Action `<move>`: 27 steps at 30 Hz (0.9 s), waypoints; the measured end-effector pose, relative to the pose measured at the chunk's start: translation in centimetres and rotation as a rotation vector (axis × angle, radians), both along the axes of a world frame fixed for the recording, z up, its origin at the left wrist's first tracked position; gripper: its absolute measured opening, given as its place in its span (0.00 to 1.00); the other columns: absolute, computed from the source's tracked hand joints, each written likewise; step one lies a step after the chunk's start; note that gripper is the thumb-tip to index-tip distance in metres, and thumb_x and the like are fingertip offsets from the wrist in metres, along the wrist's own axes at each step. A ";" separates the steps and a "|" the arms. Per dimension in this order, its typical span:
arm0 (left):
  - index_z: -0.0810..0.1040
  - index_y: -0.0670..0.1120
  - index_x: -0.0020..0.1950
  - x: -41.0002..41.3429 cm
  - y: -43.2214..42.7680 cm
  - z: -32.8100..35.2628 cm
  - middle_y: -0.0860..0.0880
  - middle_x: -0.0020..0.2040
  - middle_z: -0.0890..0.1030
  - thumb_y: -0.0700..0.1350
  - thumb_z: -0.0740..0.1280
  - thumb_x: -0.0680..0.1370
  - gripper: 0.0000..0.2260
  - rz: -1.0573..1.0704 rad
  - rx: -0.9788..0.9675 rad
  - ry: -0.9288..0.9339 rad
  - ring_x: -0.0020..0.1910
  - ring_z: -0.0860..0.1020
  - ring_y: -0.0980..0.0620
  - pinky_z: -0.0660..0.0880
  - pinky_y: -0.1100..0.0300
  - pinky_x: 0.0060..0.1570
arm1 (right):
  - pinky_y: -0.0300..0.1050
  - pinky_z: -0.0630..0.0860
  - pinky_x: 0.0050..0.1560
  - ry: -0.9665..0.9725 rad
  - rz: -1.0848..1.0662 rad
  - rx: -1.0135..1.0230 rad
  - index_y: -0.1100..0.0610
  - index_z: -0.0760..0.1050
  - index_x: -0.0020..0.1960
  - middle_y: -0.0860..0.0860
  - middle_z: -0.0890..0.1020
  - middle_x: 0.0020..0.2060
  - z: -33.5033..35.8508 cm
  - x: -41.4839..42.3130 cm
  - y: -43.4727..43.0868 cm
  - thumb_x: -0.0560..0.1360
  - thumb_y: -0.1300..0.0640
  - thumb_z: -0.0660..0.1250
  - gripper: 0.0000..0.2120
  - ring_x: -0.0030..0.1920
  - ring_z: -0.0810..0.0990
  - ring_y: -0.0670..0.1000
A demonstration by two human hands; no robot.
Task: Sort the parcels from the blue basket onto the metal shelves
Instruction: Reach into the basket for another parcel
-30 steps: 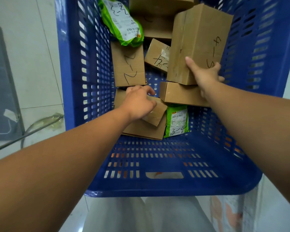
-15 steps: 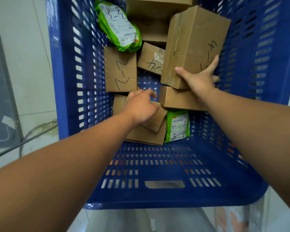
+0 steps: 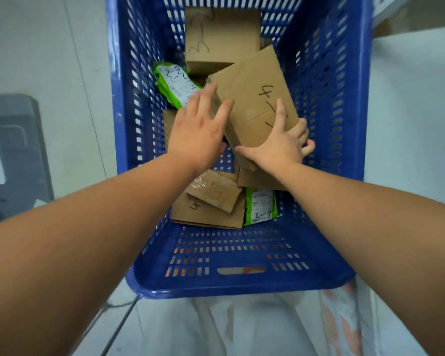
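Our left hand (image 3: 198, 132) has joined, fingers spread, the right hand (image 3: 280, 147) gripping the tilted box (image 3: 252, 98) above the blue basket (image 3: 242, 286) floor; next we lift it out.

Parcels are piled in the basket (image 3: 344, 104). The box marked 4-1 (image 3: 252, 98) is tilted on top, between the left hand (image 3: 195, 134) and right hand (image 3: 280, 147). The box marked 3-2 (image 3: 221, 37) is behind it, the pouch marked 3-4 (image 3: 261, 206) in front.

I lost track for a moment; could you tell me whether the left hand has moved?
Yes: the left hand left the near parcels and went toward the basket's far wall.
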State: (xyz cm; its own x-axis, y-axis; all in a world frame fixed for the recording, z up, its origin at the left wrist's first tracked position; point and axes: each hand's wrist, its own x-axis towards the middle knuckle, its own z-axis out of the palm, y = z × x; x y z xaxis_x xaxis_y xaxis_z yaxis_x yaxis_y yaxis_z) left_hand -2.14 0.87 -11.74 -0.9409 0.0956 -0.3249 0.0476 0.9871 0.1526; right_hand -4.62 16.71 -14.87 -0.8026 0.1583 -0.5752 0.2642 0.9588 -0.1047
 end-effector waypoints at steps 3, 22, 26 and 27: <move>0.50 0.50 0.77 -0.2 -0.5 2.7 0.42 0.78 0.44 0.57 0.68 0.74 0.39 -0.178 -0.103 -0.034 0.76 0.48 0.39 0.54 0.44 0.72 | 0.64 0.43 0.71 -0.032 0.206 0.017 0.38 0.31 0.74 0.66 0.44 0.75 2.7 0.5 0.8 0.58 0.27 0.70 0.61 0.75 0.44 0.64; 0.36 0.52 0.76 4.3 3.7 20.0 0.37 0.74 0.56 0.68 0.66 0.66 0.52 -0.464 -0.227 -0.207 0.74 0.56 0.39 0.42 0.37 0.72 | 0.59 0.45 0.74 -0.021 0.937 0.035 0.41 0.30 0.74 0.65 0.41 0.75 24.3 5.1 9.1 0.59 0.28 0.70 0.62 0.75 0.40 0.66; 0.29 0.53 0.75 5.0 6.0 24.6 0.39 0.77 0.43 0.72 0.66 0.63 0.57 -0.417 -0.137 -0.140 0.76 0.44 0.39 0.41 0.37 0.72 | 0.60 0.45 0.75 0.080 0.883 0.118 0.43 0.32 0.75 0.66 0.44 0.74 30.7 5.9 10.8 0.59 0.30 0.70 0.61 0.74 0.42 0.67; 0.27 0.54 0.73 4.9 6.6 25.7 0.39 0.77 0.38 0.73 0.66 0.62 0.59 -0.421 -0.119 -0.126 0.76 0.40 0.38 0.40 0.36 0.71 | 0.60 0.46 0.75 0.103 0.849 0.132 0.43 0.32 0.75 0.66 0.45 0.74 32.4 6.1 11.1 0.58 0.30 0.70 0.61 0.74 0.43 0.67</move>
State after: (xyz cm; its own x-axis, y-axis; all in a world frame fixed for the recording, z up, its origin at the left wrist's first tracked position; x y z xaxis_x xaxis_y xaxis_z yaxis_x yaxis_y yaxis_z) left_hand 2.77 7.49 13.98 -0.7804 0.4168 -0.4661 0.4371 0.8967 0.0701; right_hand 1.49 27.84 17.50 -0.7266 -0.4580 -0.5122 -0.5516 0.8333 0.0372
